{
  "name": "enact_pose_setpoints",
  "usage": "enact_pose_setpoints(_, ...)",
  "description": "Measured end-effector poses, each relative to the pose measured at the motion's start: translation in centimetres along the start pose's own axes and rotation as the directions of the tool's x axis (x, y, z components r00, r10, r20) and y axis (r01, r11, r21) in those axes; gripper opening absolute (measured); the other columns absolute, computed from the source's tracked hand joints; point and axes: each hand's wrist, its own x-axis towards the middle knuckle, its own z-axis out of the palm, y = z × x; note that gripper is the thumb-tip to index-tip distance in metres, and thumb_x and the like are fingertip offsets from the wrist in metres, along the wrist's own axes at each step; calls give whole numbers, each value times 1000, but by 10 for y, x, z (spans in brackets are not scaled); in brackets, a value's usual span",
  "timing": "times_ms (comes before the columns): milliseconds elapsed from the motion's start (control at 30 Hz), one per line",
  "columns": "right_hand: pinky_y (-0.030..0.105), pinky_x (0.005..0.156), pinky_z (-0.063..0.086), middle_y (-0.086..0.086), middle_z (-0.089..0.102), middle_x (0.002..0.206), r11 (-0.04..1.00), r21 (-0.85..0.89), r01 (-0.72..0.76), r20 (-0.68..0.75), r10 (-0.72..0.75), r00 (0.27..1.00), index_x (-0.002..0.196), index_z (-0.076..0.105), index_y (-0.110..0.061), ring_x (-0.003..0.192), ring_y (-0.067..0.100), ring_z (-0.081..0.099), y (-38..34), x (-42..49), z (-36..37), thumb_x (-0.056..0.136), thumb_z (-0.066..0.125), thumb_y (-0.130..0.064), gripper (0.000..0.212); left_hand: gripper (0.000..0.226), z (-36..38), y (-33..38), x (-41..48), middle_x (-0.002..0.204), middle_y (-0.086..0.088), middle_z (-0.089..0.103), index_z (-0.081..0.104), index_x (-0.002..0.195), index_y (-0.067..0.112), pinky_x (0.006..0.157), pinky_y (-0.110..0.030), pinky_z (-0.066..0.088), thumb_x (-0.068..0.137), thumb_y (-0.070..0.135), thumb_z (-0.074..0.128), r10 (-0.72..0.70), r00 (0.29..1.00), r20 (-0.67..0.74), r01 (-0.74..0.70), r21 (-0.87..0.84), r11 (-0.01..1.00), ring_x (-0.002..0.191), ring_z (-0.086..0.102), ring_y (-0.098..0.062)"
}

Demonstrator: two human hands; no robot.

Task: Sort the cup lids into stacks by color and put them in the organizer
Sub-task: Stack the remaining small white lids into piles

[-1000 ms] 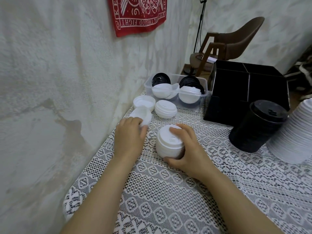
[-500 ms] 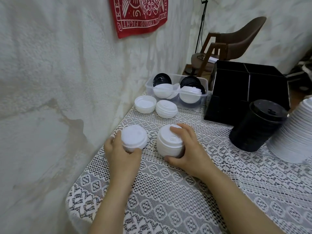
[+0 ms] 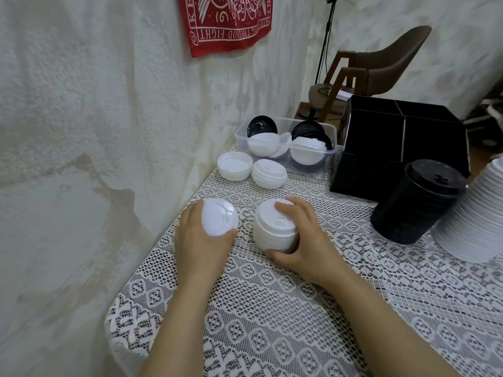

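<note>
My left hand holds a single white lid, tilted, just above the lace tablecloth. Beside it, my right hand grips a short stack of white lids standing on the table. Two more small piles of white lids lie farther back. A clear plastic tub behind them holds mixed black and white lids. The black organizer stands at the back right. A tall stack of black lids and a big stack of white lids lean at the right.
A rough white wall runs along the table's left edge. The lace tablecloth covers the table. A brown chair and a thin stand are on the floor beyond the table's far end. A red cloth hangs on the wall.
My left hand picked a white lid from the pile near the wall and drew it back toward me, beside the stack. My right hand stayed on the white stack.
</note>
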Motion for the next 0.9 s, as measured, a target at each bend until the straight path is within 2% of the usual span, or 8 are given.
enact_pose_setpoints(200,20,101,29,-30,17,139,1000,11,-11,-4,11,1000,138,34,-36,126,0,29,-1,0,0,71,84,-32,84,82,-5,11,-6,147,3,39,39,144,16,106,-18,20,73,14,80,108,994,-24,-110,-161,981,132,29,-7)
enact_pose_setpoints(267,24,106,29,-30,18,137,1000,29,-4,-7,4,1000,138,34,-37,128,1,28,0,0,0,70,85,-31,85,78,-6,15,-8,145,5,37,40,142,18,102,-10,24,74,9,79,120,993,7,-113,-271,956,127,31,1)
enact_pose_setpoints(367,31,114,29,-29,21,135,996,85,12,-19,-11,1000,137,32,-39,131,3,30,1,1,0,68,86,-30,88,69,-4,20,-12,136,8,34,45,132,31,89,2,33,75,6,77,130,986,106,-76,-409,909,122,39,-1)
enact_pose_setpoints(433,37,113,34,-26,26,137,989,151,6,-36,0,999,139,30,-41,130,4,34,2,1,1,67,85,-36,92,66,-2,25,-14,132,8,34,45,128,33,92,-2,38,77,4,75,153,976,157,-60,-481,875,122,43,-4)
enact_pose_setpoints(533,41,112,37,-21,28,146,966,257,-1,-64,19,998,141,22,-53,134,6,36,1,0,1,67,75,-55,92,64,1,34,-16,135,10,41,46,128,35,104,-21,43,77,10,77,190,960,208,-35,-583,812,126,45,-1)
enact_pose_setpoints(633,27,114,30,-20,26,152,954,298,31,-130,8,992,147,22,-49,139,-2,27,-1,-2,-1,73,67,-60,87,64,6,40,-17,134,17,51,48,122,44,107,-35,42,67,24,75,214,939,267,7,-640,768,126,48,-1)
enact_pose_setpoints(733,5,105,26,-19,35,148,952,300,57,-199,4,980,145,31,-44,136,-10,28,-3,-2,-2,76,69,-55,80,61,13,42,-16,125,29,56,49,119,45,108,-33,41,69,18,71,242,928,284,2,-653,757,124,48,4)
enact_pose_setpoints(900,-1,93,29,-12,55,130,960,277,49,-277,31,960,128,51,-26,124,-2,47,1,-2,-5,68,71,-59,71,62,17,40,-15,133,17,54,48,122,41,108,-35,42,71,15,69,236,928,288,20,-672,741,124,50,1)
